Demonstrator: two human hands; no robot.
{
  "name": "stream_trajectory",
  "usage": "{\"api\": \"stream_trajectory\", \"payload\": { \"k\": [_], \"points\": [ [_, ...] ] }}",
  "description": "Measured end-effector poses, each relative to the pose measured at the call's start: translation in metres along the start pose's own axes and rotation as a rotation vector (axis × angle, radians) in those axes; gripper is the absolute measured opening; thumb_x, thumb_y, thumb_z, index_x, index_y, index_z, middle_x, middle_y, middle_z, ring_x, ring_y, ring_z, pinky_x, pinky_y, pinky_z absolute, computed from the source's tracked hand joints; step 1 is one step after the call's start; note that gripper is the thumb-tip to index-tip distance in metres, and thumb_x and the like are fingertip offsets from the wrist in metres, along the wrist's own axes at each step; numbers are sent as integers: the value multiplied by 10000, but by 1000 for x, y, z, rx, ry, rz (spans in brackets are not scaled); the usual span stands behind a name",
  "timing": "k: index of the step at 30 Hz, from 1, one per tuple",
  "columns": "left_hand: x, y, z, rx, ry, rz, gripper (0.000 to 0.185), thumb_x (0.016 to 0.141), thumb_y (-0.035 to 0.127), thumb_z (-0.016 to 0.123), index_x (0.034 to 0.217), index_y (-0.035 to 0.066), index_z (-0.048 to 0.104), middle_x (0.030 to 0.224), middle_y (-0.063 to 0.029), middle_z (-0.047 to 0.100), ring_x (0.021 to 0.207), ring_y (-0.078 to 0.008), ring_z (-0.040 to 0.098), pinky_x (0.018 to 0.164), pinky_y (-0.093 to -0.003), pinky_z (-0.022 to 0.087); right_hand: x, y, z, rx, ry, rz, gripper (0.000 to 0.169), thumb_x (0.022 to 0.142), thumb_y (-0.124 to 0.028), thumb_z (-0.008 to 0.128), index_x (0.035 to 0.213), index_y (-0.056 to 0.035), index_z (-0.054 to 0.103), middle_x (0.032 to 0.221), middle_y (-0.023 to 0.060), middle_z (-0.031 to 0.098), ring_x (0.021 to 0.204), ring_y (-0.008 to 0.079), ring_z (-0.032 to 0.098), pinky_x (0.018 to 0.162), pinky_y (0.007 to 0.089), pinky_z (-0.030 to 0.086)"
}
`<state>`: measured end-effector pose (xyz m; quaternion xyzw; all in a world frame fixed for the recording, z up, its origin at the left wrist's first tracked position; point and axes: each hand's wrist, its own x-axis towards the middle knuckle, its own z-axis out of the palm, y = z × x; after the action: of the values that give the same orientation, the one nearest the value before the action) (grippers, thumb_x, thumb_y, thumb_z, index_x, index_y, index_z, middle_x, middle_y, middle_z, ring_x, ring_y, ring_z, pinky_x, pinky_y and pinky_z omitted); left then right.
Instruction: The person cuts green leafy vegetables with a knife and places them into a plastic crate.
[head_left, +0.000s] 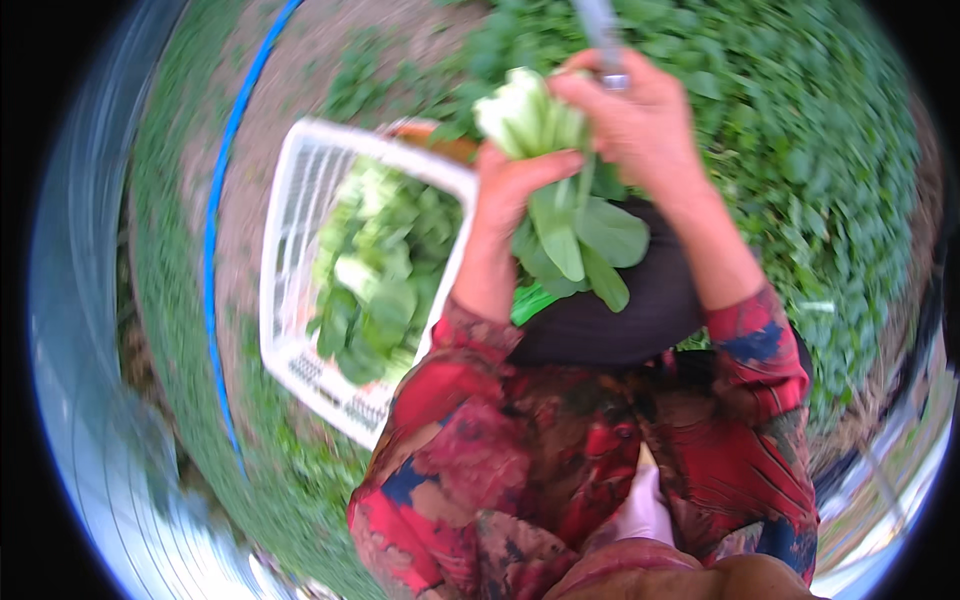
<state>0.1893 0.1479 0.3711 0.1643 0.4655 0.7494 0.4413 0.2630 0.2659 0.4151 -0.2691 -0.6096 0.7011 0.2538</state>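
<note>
A bunch of leafy greens (574, 217) with a pale, thick stem base is gripped by my left hand (510, 184), thumb across the stalks. Its leaves hang down over my dark-trousered knee. My right hand (637, 112) is closed around a knife (600, 37), whose blurred metal blade points away from me. The right thumb and fingers also touch the side of the stalks. The knife's handle is mostly hidden inside that hand.
To the left stands a white plastic crate (274, 247) partly filled with cut greens (390, 292). An orange-brown container (431, 139) shows behind it. A blue hose (214, 247) curves along the ground farther left. Dense leafy plants (810, 187) grow on the right.
</note>
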Motion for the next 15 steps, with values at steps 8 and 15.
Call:
{"api": "stream_trajectory", "payload": {
  "k": [8,15],
  "points": [
    [-113,13,-111,-422,45,114,626,737,109,561,1323,-23,386,1192,-243,539,941,-248,606,818,-320,521,-33,29,17,-281,-73,45,93,824,-156,672,839,-82,618,596,-67,498,412,-2,364,367,166,254],
    [-267,81,-211,-57,970,248,570,690,46,659,1227,-43,491,985,-157,635,854,-255,625,751,-328,525,-26,60,-21,-437,-67,128,110,832,-170,674,856,-90,602,589,-70,465,405,-4,335,353,175,237]
  ]
}}
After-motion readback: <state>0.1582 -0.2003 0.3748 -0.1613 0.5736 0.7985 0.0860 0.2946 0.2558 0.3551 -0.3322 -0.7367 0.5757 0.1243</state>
